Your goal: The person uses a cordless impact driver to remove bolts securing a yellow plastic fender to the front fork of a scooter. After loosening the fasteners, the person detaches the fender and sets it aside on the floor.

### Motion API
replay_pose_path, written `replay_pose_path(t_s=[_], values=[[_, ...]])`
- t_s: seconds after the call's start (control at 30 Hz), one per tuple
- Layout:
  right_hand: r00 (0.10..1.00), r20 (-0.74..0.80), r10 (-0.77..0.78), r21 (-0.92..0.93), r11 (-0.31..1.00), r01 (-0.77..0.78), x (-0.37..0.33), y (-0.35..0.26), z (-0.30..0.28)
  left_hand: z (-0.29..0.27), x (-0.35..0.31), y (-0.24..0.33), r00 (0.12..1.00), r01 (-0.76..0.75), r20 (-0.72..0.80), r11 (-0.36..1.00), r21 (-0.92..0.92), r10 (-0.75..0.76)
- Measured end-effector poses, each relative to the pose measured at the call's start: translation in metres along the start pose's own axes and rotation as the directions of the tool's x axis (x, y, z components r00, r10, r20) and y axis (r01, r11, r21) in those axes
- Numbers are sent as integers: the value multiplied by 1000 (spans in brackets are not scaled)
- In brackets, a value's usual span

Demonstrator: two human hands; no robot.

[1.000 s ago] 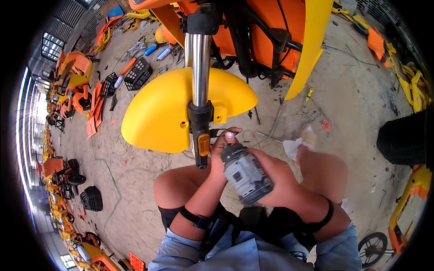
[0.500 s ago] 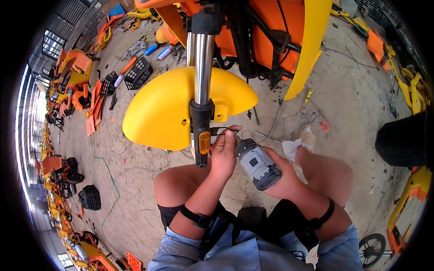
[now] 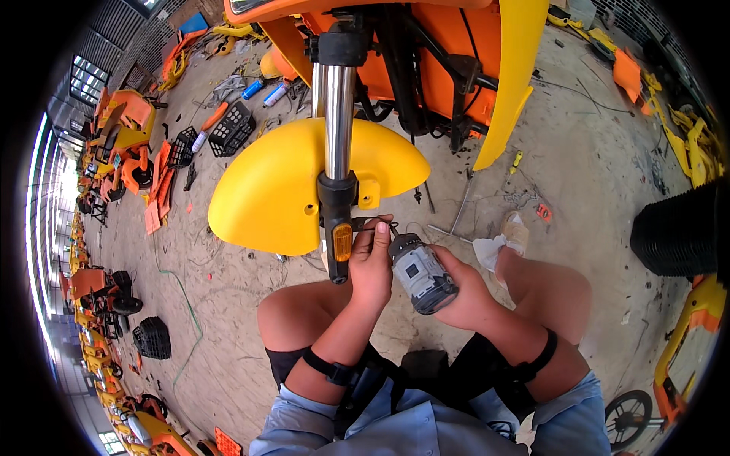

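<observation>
A grey and black cordless power driver (image 3: 423,275) is gripped in my right hand (image 3: 465,295), its nose pointing up and slightly left. My left hand (image 3: 371,262) is closed beside the fork's lower end, fingers pinching a small dark looped part (image 3: 384,223); its exact kind is unclear. The driver's tip meets or nearly meets that part. Just left of these fingers hangs the chrome and black front fork (image 3: 340,129), with an orange reflector (image 3: 342,242) on its lower leg. A yellow front fender (image 3: 266,190) sits behind the fork.
Above is the scooter's orange and yellow body (image 3: 456,45). On the floor lie black baskets (image 3: 232,129), blue cans (image 3: 253,87), a metal T-shaped rod (image 3: 461,205) and a yellow-handled tool (image 3: 516,161). A black basket stack (image 3: 673,232) stands at right; scooters line the left.
The driver and my right hand have moved left, up close to my left fingers and the small dark part. My left hand has shifted only slightly.
</observation>
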State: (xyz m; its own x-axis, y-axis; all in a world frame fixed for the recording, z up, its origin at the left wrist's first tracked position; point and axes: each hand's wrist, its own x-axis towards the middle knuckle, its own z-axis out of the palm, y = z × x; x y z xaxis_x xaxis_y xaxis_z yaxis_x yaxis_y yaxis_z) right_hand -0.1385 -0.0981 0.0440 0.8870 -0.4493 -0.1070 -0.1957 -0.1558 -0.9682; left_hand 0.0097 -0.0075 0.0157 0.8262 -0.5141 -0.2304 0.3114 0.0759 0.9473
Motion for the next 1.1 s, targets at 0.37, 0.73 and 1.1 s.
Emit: replay_pose_path(t_s=[0.37, 0.73, 1.1], values=[[989, -113, -94, -232, 971, 65, 0, -11, 8, -2, 2, 0, 1000, 20, 17, 998, -60, -19], [983, -143, -111, -386, 921, 48, 3, -18, 8, -3, 0, 8, 999, 43, 31, 994, -100, -40], [919, -225, -324, -544, 824, 158, 9, -25, 6, 8, -3, 17, 998, 15, 61, 983, -184, -4]])
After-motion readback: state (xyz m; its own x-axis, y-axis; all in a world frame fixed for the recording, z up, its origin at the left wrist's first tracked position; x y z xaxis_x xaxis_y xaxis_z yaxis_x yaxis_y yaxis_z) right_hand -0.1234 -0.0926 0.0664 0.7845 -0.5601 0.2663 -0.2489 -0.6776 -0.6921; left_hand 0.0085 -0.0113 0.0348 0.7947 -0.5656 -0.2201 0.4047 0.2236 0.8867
